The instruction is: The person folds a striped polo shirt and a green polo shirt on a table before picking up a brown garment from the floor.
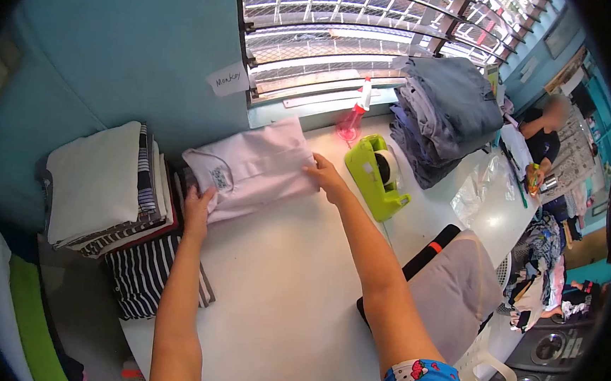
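Folded white shirt (253,176) lies at the far left part of the white table (291,296), close under the blue wall (131,44), its collar label facing up at the left end. The left hand (196,212) rests on the shirt's near-left corner, fingers laid flat over the cloth; whether the thumb grips underneath cannot be told, as the hand covers it. The right hand (326,178) presses the shirt's right edge with fingers spread and flat, nothing clasped in it.

Left of the shirt stands a stack of folded clothes (107,187), white on top with striped pieces below, the lowest hanging over the table's edge. Just right of the right hand sits a green tape dispenser (377,174), and beyond it a pink spray bottle (353,119) by the window sill. A tall pile of grey garments (441,118) rises at the far right. A grey cushion (454,289) lies near right, partly hiding a black strip beneath. A paper note (228,79) on the wall bears handwriting too small to read surely. Another person (547,133) sits far right, mostly cut off.
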`<move>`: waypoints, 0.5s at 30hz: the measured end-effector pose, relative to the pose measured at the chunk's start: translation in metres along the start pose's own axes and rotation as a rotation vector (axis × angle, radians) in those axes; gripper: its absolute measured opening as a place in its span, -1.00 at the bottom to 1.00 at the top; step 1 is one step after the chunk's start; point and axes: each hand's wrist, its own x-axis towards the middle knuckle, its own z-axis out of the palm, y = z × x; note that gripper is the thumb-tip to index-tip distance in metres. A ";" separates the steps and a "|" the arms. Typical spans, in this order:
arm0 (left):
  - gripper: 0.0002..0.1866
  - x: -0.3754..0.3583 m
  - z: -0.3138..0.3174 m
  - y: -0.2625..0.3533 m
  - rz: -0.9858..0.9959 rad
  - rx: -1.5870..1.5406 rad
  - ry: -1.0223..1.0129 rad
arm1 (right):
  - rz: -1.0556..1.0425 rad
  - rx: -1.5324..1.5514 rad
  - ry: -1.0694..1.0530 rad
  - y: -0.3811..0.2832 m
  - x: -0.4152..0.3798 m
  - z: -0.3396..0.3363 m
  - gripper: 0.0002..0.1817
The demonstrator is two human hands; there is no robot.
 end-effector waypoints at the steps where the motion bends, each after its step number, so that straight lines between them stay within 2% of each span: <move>1: -0.51 0.007 -0.009 -0.020 -0.055 -0.002 -0.001 | 0.075 0.013 0.031 0.005 0.001 0.000 -0.53; 3: -0.47 0.012 -0.018 -0.041 -0.145 0.030 0.061 | 0.220 0.038 0.098 0.012 0.001 -0.004 -0.53; 8: -0.40 -0.001 -0.010 -0.018 -0.213 -0.019 0.100 | 0.103 -0.016 0.235 0.025 0.004 -0.009 -0.59; 11: -0.41 -0.029 -0.009 -0.007 -0.019 0.204 0.187 | -0.093 -0.011 0.399 0.016 -0.030 0.003 -0.66; 13: -0.45 -0.075 -0.009 0.002 0.165 0.381 0.089 | -0.205 -0.003 0.465 0.021 -0.070 0.017 -0.71; 15: -0.50 -0.139 -0.012 0.014 0.321 0.441 -0.053 | -0.148 0.007 0.362 0.022 -0.126 0.040 -0.76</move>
